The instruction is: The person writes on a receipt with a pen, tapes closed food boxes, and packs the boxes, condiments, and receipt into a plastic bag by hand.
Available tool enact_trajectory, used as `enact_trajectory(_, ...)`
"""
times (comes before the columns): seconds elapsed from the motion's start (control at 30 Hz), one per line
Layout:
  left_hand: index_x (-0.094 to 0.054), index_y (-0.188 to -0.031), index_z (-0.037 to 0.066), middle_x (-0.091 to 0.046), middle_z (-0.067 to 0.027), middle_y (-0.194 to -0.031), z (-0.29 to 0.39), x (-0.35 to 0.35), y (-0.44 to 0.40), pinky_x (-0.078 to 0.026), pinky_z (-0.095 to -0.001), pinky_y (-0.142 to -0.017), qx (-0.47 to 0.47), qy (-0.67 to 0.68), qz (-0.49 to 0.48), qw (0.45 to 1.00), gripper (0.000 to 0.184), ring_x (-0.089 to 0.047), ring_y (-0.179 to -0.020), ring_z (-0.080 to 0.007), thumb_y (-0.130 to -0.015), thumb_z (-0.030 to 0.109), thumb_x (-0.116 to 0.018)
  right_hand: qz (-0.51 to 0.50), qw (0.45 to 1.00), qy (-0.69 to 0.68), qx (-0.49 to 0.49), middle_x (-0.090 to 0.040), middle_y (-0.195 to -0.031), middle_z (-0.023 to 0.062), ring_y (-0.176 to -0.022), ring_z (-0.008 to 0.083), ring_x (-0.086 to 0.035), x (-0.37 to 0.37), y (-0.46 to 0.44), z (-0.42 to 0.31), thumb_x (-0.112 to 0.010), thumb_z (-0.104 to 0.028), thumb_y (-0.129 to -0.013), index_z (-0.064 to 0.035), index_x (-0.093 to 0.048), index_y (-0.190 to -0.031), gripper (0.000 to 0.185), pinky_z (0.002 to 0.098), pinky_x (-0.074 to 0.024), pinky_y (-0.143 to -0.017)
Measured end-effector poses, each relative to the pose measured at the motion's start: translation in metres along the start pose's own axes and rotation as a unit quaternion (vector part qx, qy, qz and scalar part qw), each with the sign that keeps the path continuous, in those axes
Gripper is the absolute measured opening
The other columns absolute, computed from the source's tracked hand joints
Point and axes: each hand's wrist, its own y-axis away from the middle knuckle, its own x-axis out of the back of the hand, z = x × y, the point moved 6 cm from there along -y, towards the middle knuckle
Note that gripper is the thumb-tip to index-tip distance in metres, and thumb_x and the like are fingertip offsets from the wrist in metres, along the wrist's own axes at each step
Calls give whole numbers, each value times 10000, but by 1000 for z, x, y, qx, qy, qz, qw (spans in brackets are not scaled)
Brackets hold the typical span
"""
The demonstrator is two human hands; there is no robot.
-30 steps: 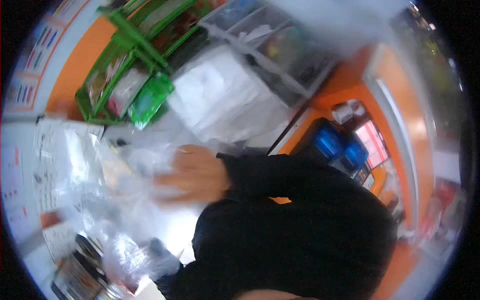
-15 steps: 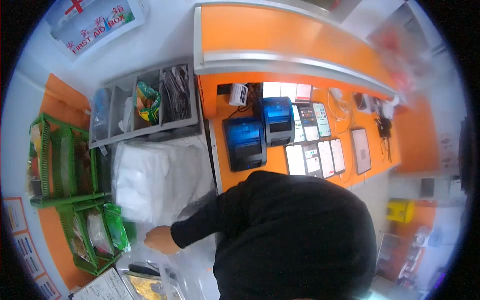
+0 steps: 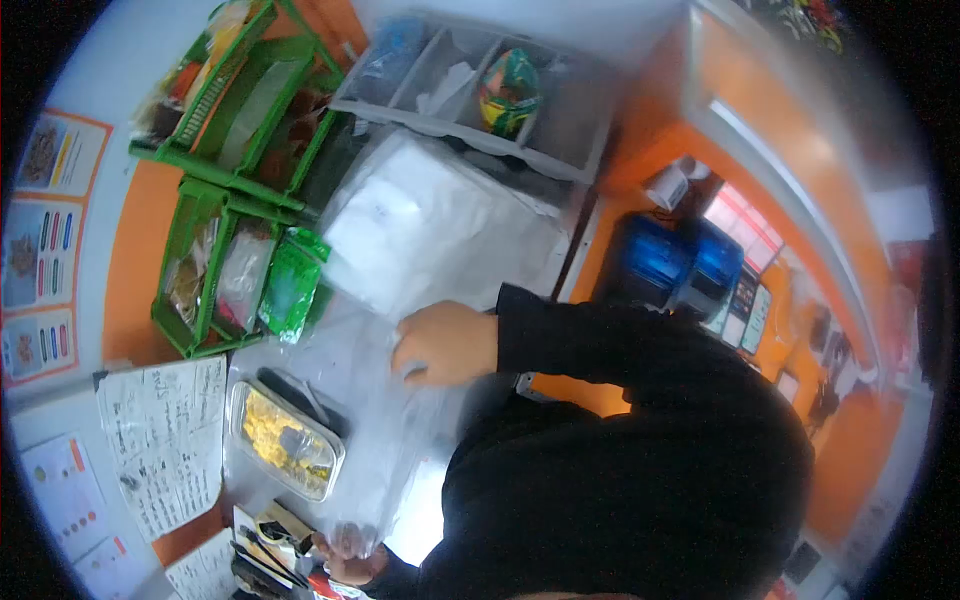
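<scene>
A clear plastic bag (image 3: pixel 385 440) stretches over the counter between my two hands. My right hand (image 3: pixel 445 345), its fingers curled, closes on the upper end of the plastic beside the stack of white bags (image 3: pixel 430 225). Near the lower edge of the view, my left hand (image 3: pixel 352 562) grips the other end, its fingers partly covered by plastic. Left of the clear bag lies a rectangular container (image 3: pixel 287 441) of yellow food under a transparent cover. A dark, flat object (image 3: pixel 300 392) shows at its upper edge.
Green baskets (image 3: pixel 200 262) with packets stand at the upper left, a green packet (image 3: pixel 292 285) against them. Behind is a grey divided tray (image 3: pixel 455 125). Handwritten sheets (image 3: pixel 165 440) lie at left. Blue-topped printers (image 3: pixel 655 262) and phones (image 3: pixel 745 310) sit on the orange counter at right.
The view has swung, and my left hand has come into sight. The plastic, bunched up in the earliest frame, is now drawn out between my hands. The food container shows fully.
</scene>
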Motion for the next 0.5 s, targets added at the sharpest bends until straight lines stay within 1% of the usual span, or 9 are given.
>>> enact_trajectory(0.1, -656, -1135, -39, -600, -219, -1228, -3, -56, -8, -469, -457, -918, 62, 154, -205, 965, 419, -575, -1096, -323, -748, 122, -674, 75, 982, 167, -48, -578, -1001, 147, -836, 308, -638, 22, -9, -7, -704, -251, -768, -176, -629, -1270, 513, 404, -541, -665)
enact_trajectory(0.13, -637, -1167, -52, -590, -206, -1217, -16, -39, -17, -475, -431, -868, 24, -154, -131, 979, 473, -576, -1051, -327, -723, 89, -717, 86, 966, 237, -53, -500, -1046, 140, -822, 299, -614, 15, -12, -10, -738, -263, -735, -187, -526, -1382, 685, 416, -533, -638)
enact_trajectory(0.17, -618, -1199, -65, -580, -193, -1206, -30, -22, -24, -481, -404, -818, 34, -447, -61, 892, 535, -577, -1006, -332, -697, 55, -759, 54, 968, 237, -53, -505, -1065, 142, -841, 300, -617, 10, -13, -7, -751, -255, -734, -167, -547, -1362, 667, 408, -534, -657)
enact_trajectory(0.23, -579, -1226, -79, -545, -189, -1228, -35, -57, -33, -484, -379, -778, 69, -569, 66, 816, 628, -569, -980, -318, -654, 44, -808, -11, 970, 239, -47, -514, -1104, 145, -880, 303, -624, -1, -13, -3, -777, -239, -731, -129, -589, -1323, 630, 392, -538, -694)
enact_trajectory(0.33, -483, -1309, -69, -497, -168, -1200, -68, -13, -41, -486, -349, -724, -96, -678, 60, 727, 814, -547, -949, -269, -606, 92, -861, -86, 966, -67, 236, -592, -1090, 148, -901, 303, -646, 9, -27, 25, -796, -224, -751, -76, -653, -1236, 527, 367, -531, -772)
enact_trajectory(0.37, -467, -1303, -63, -483, -163, -1181, -65, -12, -44, -483, -354, -715, -63, -654, 65, 751, 835, -538, -932, -263, -587, 94, -870, -133, 934, -165, 287, -596, -1107, 107, -911, 268, -624, 34, -48, 38, -790, -246, -804, -63, -687, -1129, 387, 342, -503, -828)
enact_trajectory(0.4, -451, -1297, -56, -468, -157, -1161, -59, -17, -43, -480, -358, -706, -27, -626, 68, 776, 857, -529, -916, -258, -569, 96, -878, -100, 973, -189, 92, -644, -961, 83, -871, 261, -629, 69, -65, 74, -765, -224, -824, -62, -692, -1028, 270, 364, -500, -841)
enact_trajectory(0.43, -436, -1291, -49, -454, -151, -1142, -58, -15, -40, -477, -363, -698, 13, -598, 74, 798, 879, -520, -899, -253, -550, 98, -887, 19, 991, -115, 68, -673, -908, 98, -911, 276, -637, 107, -81, 125, -741, -200, -817, -59, -688, -953, 203, 393, -499, -848)
enact_trajectory(0.5, -459, -1213, -29, -458, -129, -1062, -60, -3, -34, -477, -379, -703, -10, -604, 79, 793, 805, -517, -847, -256, -547, 114, -888, 122, 937, 286, -160, -682, -1082, 166, -1025, 355, -628, 173, -104, 241, -659, -147, -794, -39, -703, -1015, 250, 463, -490, -894)
